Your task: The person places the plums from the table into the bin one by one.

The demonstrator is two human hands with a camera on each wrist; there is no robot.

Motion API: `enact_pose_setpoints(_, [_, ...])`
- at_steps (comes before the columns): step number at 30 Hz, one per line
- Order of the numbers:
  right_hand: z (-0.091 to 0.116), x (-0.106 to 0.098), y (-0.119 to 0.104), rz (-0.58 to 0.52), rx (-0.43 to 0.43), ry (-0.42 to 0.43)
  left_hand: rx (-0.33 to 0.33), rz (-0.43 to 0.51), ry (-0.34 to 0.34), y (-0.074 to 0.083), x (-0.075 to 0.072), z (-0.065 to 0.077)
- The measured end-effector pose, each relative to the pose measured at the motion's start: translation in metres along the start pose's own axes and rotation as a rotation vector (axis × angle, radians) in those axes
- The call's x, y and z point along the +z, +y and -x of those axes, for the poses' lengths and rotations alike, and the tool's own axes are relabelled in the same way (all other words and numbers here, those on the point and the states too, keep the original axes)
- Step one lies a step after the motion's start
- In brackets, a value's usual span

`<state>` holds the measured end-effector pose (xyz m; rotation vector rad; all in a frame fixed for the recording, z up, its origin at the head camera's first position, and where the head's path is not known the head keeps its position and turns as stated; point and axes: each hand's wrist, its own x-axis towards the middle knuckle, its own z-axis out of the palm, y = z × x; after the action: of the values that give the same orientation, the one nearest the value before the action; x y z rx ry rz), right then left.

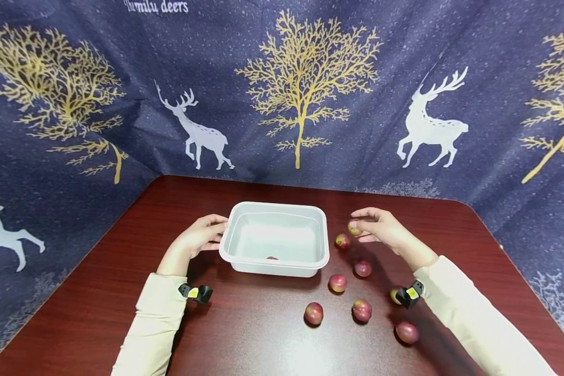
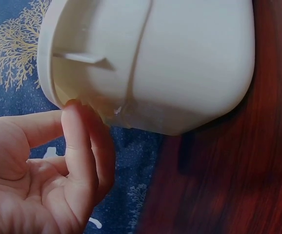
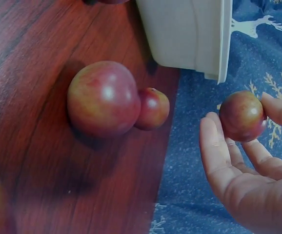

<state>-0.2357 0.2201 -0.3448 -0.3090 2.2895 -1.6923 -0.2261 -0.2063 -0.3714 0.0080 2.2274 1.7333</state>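
A white plastic tub point(image 1: 272, 267) stands on the table, its left rim held at the fingertips of my left hand point(image 1: 203, 236). The left wrist view shows those fingers point(image 2: 77, 141) bent up against the rim of the tub point(image 2: 194, 58). To the right of the tub, my right hand point(image 1: 380, 230) holds a red-yellow plum point(image 3: 242, 116) between thumb and fingers, raised above the table. Just below that hand lies another plum point(image 1: 342, 241). A small dark reddish spot point(image 1: 272, 258) shows inside the tub near its front wall; what it is I cannot tell.
Several more plums lie loose on the dark red wooden table point(image 1: 244, 324), among them a plum point(image 1: 314, 314) nearest the front and a plum point(image 1: 407, 332) by the right sleeve. One greenish plum point(image 1: 396, 295) is partly behind the right wrist camera. A blue patterned cloth point(image 1: 357, 130) hangs behind.
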Motion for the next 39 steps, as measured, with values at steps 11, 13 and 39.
enact_pose_setpoints(11, [-0.003, 0.009, -0.016, 0.009, -0.019, -0.016, 0.014, -0.005, -0.007, 0.0, -0.001, 0.0])
enact_pose_setpoints(13, [-0.003, 0.011, -0.019, 0.011, -0.023, -0.022, 0.016, -0.005, -0.007, 0.0, -0.001, 0.001])
enact_pose_setpoints(39, [-0.005, 0.048, -0.044, 0.068, -0.036, -0.028, 0.002, -0.02, -0.001, 0.0, -0.001, -0.001])
